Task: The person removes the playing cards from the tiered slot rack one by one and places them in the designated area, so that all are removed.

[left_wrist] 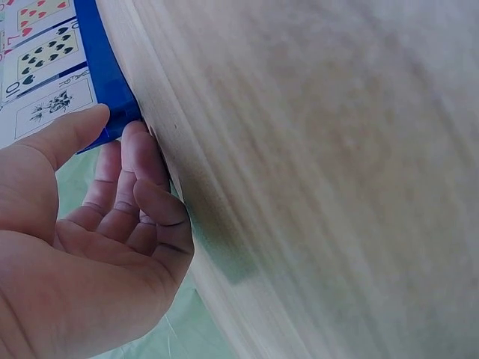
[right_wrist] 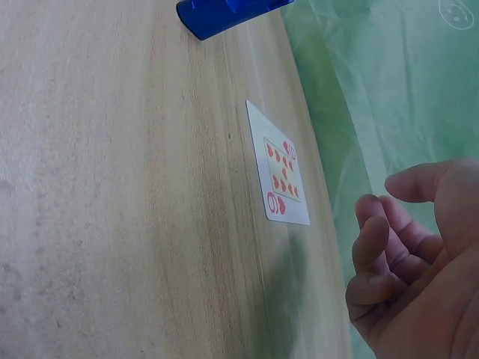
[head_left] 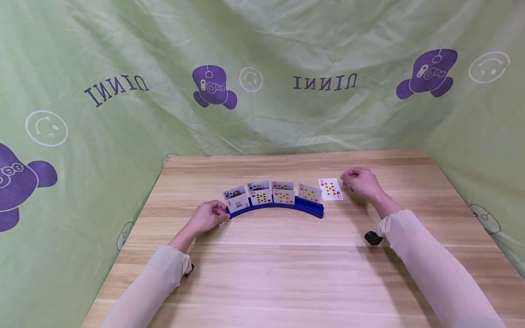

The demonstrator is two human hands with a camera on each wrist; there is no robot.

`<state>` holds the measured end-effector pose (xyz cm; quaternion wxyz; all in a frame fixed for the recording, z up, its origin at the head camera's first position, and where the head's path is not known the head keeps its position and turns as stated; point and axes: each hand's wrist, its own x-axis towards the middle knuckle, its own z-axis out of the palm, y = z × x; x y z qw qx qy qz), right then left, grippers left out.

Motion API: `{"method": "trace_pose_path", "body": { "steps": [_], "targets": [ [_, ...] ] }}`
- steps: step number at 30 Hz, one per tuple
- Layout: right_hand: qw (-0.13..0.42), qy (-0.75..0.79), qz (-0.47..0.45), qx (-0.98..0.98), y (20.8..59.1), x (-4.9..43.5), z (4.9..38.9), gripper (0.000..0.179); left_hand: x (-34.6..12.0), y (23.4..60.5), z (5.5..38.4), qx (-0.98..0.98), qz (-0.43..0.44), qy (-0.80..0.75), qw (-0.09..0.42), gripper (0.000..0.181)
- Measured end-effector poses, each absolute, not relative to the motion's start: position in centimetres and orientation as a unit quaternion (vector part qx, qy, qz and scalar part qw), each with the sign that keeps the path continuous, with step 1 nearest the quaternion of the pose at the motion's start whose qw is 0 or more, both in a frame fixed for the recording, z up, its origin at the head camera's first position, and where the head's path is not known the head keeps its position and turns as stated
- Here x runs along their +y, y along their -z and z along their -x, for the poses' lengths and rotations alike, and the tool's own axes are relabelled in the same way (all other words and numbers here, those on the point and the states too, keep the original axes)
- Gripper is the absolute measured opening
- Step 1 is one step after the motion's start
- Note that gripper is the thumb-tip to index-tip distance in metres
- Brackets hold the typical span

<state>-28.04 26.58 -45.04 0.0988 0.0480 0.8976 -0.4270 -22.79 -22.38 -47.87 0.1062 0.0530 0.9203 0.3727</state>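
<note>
**Gripped left, relaxed right**

Pinching with left hand (head_left: 208,216) the end of the blue rack (head_left: 303,206), loaded with 7 visible cards (head_left: 261,197). With fingers of the right hand (head_left: 362,183) narrowly apart, near the 9 of hearts (head_left: 330,189), flat on the table (head_left: 287,264).
</note>
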Motion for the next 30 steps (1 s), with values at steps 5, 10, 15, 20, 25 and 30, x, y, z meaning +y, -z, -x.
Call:
{"method": "trace_pose_path", "body": {
  "steps": [5, 10, 15, 20, 25, 30],
  "targets": [
    [0.099, 0.434, -0.043, 0.894, 45.0, 26.5, 27.9, 0.038, -22.3, 47.9, 22.8, 0.92, -0.049, -0.375, 0.107, 0.022],
    [0.09, 0.446, -0.032, 0.89, 44.8, 26.3, 27.6, 0.034, -22.4, 48.0, 22.8, 0.921, -0.05, -0.372, 0.106, 0.022],
    [0.086, 0.463, -0.023, 0.882, 44.5, 26.1, 27.2, 0.03, -22.4, 48.0, 22.8, 0.921, -0.054, -0.373, 0.101, 0.023],
    [0.098, 0.482, -0.024, 0.87, 44.2, 25.9, 26.8, 0.03, -22.4, 48.0, 22.8, 0.921, -0.054, -0.374, 0.098, 0.022],
    [0.105, 0.496, -0.027, 0.862, 43.9, 25.7, 26.4, 0.031, -22.4, 48.0, 22.7, 0.921, -0.053, -0.373, 0.099, 0.022],
    [0.115, 0.509, -0.024, 0.852, 43.8, 25.5, 26.0, 0.032, -22.4, 48.0, 22.7, 0.921, -0.055, -0.373, 0.1, 0.022]
  ]
}}
